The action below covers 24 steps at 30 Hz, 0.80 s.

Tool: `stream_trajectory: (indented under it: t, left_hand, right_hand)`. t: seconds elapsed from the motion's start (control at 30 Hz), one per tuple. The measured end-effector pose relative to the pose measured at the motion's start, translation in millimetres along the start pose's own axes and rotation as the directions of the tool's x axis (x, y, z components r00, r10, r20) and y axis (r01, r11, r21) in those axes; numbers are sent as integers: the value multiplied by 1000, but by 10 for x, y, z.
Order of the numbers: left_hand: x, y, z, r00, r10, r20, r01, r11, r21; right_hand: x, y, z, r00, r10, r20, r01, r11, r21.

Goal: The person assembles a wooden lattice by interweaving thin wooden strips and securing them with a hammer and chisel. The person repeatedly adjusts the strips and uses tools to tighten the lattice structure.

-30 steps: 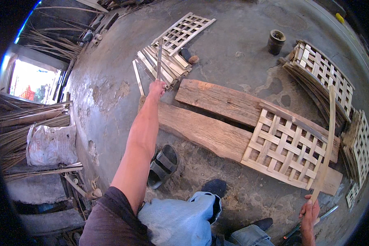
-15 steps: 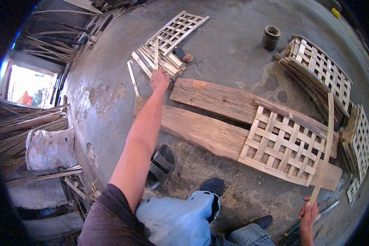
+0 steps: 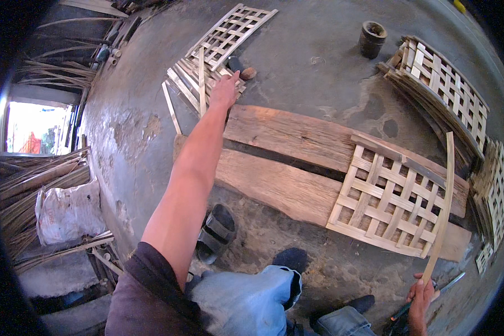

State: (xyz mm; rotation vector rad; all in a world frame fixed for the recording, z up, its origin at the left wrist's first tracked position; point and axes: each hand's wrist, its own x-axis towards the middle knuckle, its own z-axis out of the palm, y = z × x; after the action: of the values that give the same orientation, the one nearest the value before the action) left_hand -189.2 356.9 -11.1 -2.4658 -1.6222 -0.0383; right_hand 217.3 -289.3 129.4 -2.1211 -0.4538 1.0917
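Note:
My left hand [image 3: 225,91] reaches far forward over the near end of a pile of pale bamboo strips [image 3: 183,84]. Its fingers look stretched out, with nothing visible in them. Just beyond the fingertips lies a dark object with a rounded brown end [image 3: 248,73], whose kind I cannot make out. At the lower right, my right hand [image 3: 421,297] is closed around the lower end of a long flat bamboo strip [image 3: 443,218]. That strip stands up along the right side of a woven bamboo lattice panel [image 3: 386,199]. The panel rests on two wooden planks [image 3: 280,182].
Another lattice panel [image 3: 232,35] lies beyond the strips. Stacked lattices [image 3: 445,89] and a second stack [image 3: 495,190] stand at the right. A dark cylindrical pot [image 3: 372,40] sits on the floor. A sandal [image 3: 218,232] and a thin rod-like tool [image 3: 451,283] lie nearby.
My left hand has moved away from a strip on the pile, rightward toward the dark object; that strip now lies apart from it. My right hand still holds the long strip.

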Motion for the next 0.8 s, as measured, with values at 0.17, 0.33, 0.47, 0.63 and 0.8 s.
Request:
stream_trajectory:
  t: [0.17,0.33,0.47,0.63,0.8]
  left_hand:
    - [116,148,-205,945,-187,268,217,972,-86]
    - [139,426,-287,936,-308,170,323,944,-72]
    - [260,283,-115,927,-318,199,316,948,41]
    - [304,368,-84,922,-364,132,376,923,-78]
    - [13,-125,53,796,-605,26,554,711,-432]
  right_hand:
    - [62,-14,20,1000,13,19,-13,1000,8]
    - [47,-51,1,1000,-7,23,8,998,-54]
    - [43,13,3,999,4,41,-2,999,-53]
    - [-34,-33,-14,999,51,15,-50,998,-49]
    - [-11,-68,14,1000,15,17,-15,999,-34]
